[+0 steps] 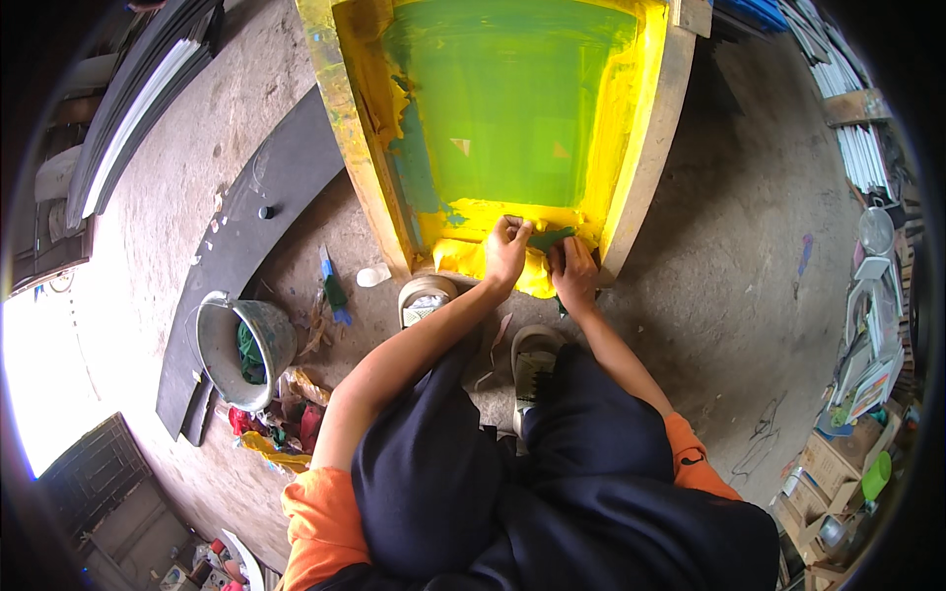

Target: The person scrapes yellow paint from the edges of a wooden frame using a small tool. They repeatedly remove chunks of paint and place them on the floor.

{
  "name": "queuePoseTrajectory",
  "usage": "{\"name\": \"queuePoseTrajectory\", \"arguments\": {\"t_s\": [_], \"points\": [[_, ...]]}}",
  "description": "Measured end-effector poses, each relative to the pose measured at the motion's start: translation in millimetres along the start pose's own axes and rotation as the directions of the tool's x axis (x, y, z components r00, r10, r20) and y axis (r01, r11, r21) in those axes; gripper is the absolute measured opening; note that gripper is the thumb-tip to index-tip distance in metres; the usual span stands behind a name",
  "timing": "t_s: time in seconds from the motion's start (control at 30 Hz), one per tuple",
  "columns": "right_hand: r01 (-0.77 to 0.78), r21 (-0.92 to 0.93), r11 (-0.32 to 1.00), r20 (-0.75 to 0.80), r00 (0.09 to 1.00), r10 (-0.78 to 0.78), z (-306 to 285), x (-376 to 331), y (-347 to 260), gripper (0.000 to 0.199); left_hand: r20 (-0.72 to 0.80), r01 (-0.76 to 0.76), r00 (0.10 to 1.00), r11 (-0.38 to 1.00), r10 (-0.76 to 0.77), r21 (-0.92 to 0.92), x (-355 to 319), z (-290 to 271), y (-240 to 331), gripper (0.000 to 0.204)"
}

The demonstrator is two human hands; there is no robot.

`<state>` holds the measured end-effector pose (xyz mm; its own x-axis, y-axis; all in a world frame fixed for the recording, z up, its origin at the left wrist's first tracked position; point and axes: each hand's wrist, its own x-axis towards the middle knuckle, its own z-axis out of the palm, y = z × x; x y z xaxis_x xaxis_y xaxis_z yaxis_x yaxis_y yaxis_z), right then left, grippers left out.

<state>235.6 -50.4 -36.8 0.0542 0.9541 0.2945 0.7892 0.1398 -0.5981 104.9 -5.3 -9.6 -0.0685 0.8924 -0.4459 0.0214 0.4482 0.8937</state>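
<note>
A wooden-framed printing screen [642,163] stands before me, its green mesh ringed by thick yellow ink. At its near end, my left hand [505,256] is closed in a pinch over the yellow-smeared edge. What its fingertips hold, if anything, is too small to make out. A dark green rag [552,237] lies between the two hands, against the frame. My right hand [574,274] is closed on the rag, and a dark green bit shows below its fingers. Under both hands a lumpy yellow mass [461,257], perhaps ink-soaked cloth, hangs over the near edge.
At left a grey bucket [209,345] holds green cloth, with coloured rags [286,433] beside it. A dark curved board [261,187] lies on the concrete floor near a blue-bladed tool [332,286] and a small white cup [373,276]. Cardboard boxes [833,463] line the right side.
</note>
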Motion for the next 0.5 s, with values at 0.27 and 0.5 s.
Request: {"name": "queuePoseTrajectory", "arguments": {"t_s": [0.27, 0.5], "points": [[-0.032, 0.032, 0.999, 0.030, 0.999, 0.031, -2.5, -2.5, 4.8, 0.011, 0.025, -0.058, 0.998, 0.892, 0.052, 0.449, 0.2, 0.8, 25.8, 0.034], [-0.018, 0.070, 0.997, 0.025, 1.000, 0.016, 1.0, -2.5, 5.3, 0.012, 0.012, -0.163, 0.977, 0.718, 0.211, 0.677, -5.7, -2.6, 36.2, 0.032]]}}
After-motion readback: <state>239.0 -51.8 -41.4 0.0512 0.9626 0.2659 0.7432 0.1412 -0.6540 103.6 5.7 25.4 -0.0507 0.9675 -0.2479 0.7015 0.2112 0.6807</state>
